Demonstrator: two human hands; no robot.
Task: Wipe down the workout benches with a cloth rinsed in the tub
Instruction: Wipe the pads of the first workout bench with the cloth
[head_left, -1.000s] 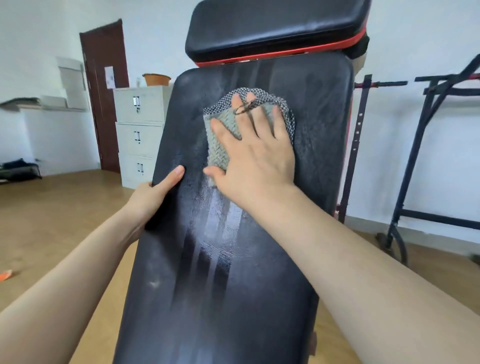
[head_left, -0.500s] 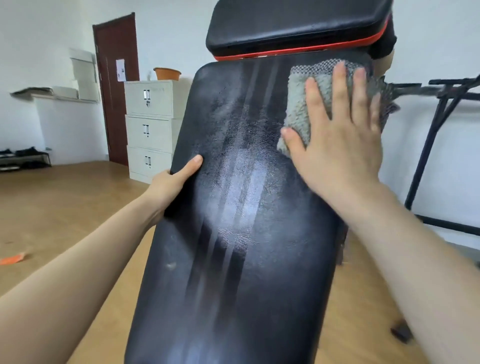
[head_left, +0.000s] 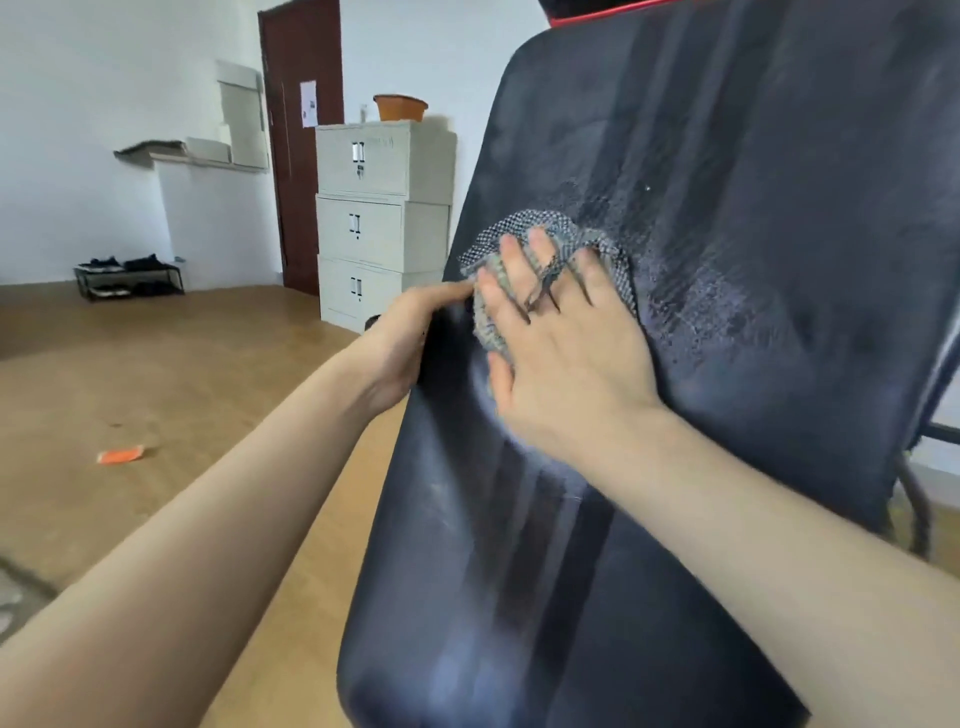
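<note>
A black padded workout bench slopes up in front of me, its surface streaked with wet marks. A grey checked cloth lies flat on the pad near its left edge. My right hand presses on the cloth with fingers spread. My left hand grips the bench's left edge, thumb on top beside the cloth. A red trim line of the upper pad shows at the top. The tub is not in view.
A grey filing cabinet with an orange pot on top stands behind the bench, next to a dark brown door. A low shoe rack sits by the far wall. An orange scrap lies on the wooden floor. A black metal frame stands at right.
My right hand has swept the cloth from the bench's upper right corner down and left to the left edge. The view has shifted closer and to the right. My left hand keeps its hold.
</note>
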